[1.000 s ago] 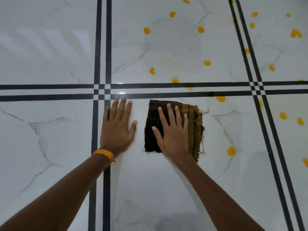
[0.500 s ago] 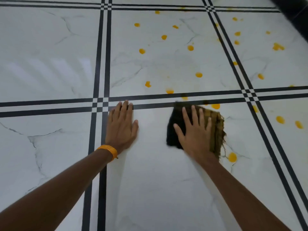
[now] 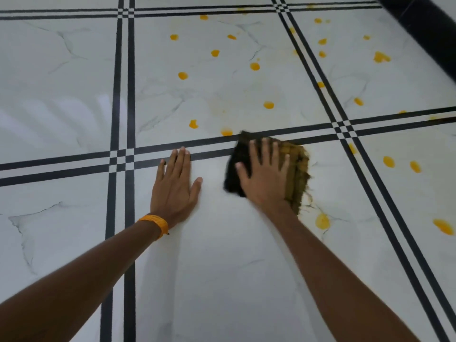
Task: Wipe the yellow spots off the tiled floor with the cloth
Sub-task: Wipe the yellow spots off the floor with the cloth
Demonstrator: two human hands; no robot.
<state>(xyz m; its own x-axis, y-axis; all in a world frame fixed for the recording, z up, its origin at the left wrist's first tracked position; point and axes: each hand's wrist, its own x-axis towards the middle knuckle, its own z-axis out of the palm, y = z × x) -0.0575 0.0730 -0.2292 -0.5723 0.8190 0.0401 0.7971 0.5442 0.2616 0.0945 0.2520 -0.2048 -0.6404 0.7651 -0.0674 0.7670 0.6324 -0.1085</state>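
One cloth under right hand

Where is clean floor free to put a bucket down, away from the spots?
Free: the tiles left of the vertical black stripes, and the tile near the left hand. Crowded: yellow spots beyond the cloth and right of it.

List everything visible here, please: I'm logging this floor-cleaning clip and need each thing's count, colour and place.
tiled floor: one, white marble-look with paired black border lines, fills the view
yellow spots: over twenty, mostly upper centre and right
cloth: one, dark with olive-yellow fringed side, flat across the black lines
dark strip: one, black, top right corner
wristband: one, orange, left wrist
left hand: flat on the tile, beside the cloth
right hand: spread flat on the cloth
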